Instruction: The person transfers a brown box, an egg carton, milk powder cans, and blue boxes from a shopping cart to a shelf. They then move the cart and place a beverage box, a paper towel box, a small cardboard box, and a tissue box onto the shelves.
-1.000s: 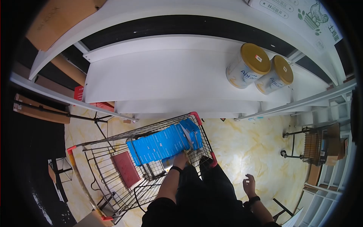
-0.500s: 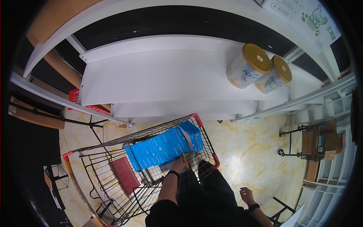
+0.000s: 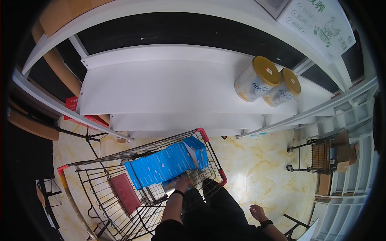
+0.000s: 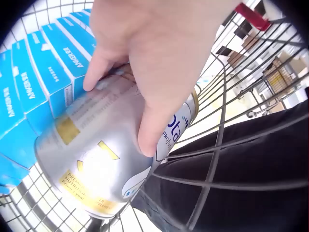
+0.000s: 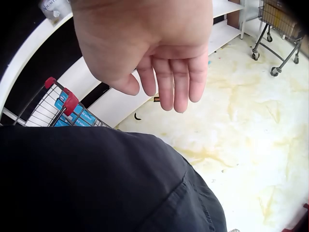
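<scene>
My left hand (image 4: 145,63) grips a silver milk-powder can (image 4: 101,159) lying on its side inside the wire shopping cart (image 3: 104,197); thumb and fingers wrap its body. In the head view the left hand (image 3: 183,182) is low in the cart's near corner, beside a row of blue boxes (image 3: 161,166), also seen as blue boxes (image 4: 38,82) in the left wrist view. My right hand (image 5: 159,63) hangs free beside my dark trousers, fingers straight and relaxed, holding nothing; it shows as the right hand (image 3: 257,212) at the lower right in the head view.
Two gold-lidded cans (image 3: 267,82) stand on the white shelf (image 3: 161,86). A red flat item (image 3: 124,193) lies in the cart. A second wire trolley (image 3: 317,156) stands to the right on the marbled floor (image 3: 257,160). Cardboard boxes (image 3: 317,24) sit above.
My left hand has gone deeper into the cart, down beside the blue boxes, and now holds the can. The right hand has dropped a little lower at my side.
</scene>
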Motion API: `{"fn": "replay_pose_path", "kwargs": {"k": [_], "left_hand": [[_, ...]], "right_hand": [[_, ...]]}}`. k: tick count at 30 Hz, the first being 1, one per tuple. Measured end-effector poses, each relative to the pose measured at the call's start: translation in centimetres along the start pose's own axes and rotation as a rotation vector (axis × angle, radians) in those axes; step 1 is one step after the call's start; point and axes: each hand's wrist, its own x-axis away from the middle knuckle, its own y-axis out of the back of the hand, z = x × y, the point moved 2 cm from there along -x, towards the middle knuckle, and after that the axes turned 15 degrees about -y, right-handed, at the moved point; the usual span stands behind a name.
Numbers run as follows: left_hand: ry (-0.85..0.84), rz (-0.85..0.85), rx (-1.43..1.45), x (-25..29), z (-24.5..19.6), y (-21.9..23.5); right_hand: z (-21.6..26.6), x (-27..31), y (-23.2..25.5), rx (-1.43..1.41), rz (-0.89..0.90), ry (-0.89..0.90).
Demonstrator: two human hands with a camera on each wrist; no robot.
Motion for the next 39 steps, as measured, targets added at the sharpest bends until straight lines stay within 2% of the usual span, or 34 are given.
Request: {"fn": "replay_pose_path", "kwargs": {"k": [1,3,5,7,9,11,13,15,17,19,20,21,23,24,25,27,28,30,32,35,37,39], "left_hand": [[-0.047,0.022,0.154,0.3,0.2,0.5],[-0.042,-0.017,0.097,2.0,0.9,0.7],[-0.033,-0.06,0.03,3.7,0.5,2.9],[-0.012,-0.146,0.272,7.6,-2.2,9.4],[-0.053,-0.163,0.292,8.7,-1.7,9.3],[-0.143,-0.294,0.525,10.3,-1.7,9.5],[-0.196,-0.356,0.456,10.5,0.0,7.2],[-0.48,-0.336,-0.024,12.1,-0.9,7.8],[-0.463,-0.392,0.068,12.3,-1.4,7.8],[-0.382,-0.473,0.449,11.8,-0.9,7.1],[-0.284,-0.541,0.86,11.7,-0.8,7.0],[-0.277,-0.548,0.859,12.1,-1.6,8.6],[-0.475,-0.604,0.125,13.4,-3.5,12.6],[-0.54,-0.687,0.101,13.4,-3.7,13.6],[-0.526,-0.684,0.102,13.8,-4.6,15.1],[-0.436,-0.872,0.1,15.3,-7.6,19.3],[-0.425,-0.872,0.095,15.7,-8.8,21.1],[-0.456,-1.038,0.229,16.5,-10.8,24.6],[-0.465,-1.081,0.271,16.9,-12.3,26.9],[-0.427,-1.117,0.347,17.4,-14.6,29.2],[-0.484,-1.075,0.63,17.9,-17.2,31.4],[-0.499,-1.064,0.607,17.6,-18.8,32.1]], "right_hand": [[-0.3,0.0,0.0,0.001,0.002,-0.006],[-0.6,0.1,0.0,0.006,-0.006,-0.006],[-0.4,-0.2,-0.1,0.002,-0.012,0.003],[0.0,-0.7,-0.1,0.04,-0.004,0.002],[0.8,-1.4,0.1,0.056,-0.02,0.034],[1.6,-1.8,0.2,0.071,-0.036,0.058],[2.6,-2.4,0.5,0.061,-0.012,0.079],[3.6,-2.9,0.7,0.073,-0.014,0.106],[4.7,-3.1,1.1,0.095,-0.02,0.15],[6.1,-3.1,1.6,0.095,-0.015,0.179],[6.7,-3.4,1.5,0.095,-0.017,0.248],[8.0,-3.4,1.8,0.094,-0.019,0.321],[11.2,-3.2,2.4,0.074,-0.004,0.404],[13.0,-3.1,2.7,0.055,-0.031,0.484],[14.7,-3.4,2.6,0.056,-0.03,0.526],[19.4,-1.7,3.2,-0.052,0.05,0.553],[21.2,-1.5,3.3,-0.077,0.085,0.658],[26.3,2.4,4.7,-0.094,0.241,0.731],[29.8,5.5,5.8,-0.063,0.19,0.934],[32.4,8.0,6.3,-0.043,0.11,1.064],[32.8,9.4,6.9,-0.049,0.078,1.039],[33.1,9.9,7.3,-0.06,0.04,1.011]]}}
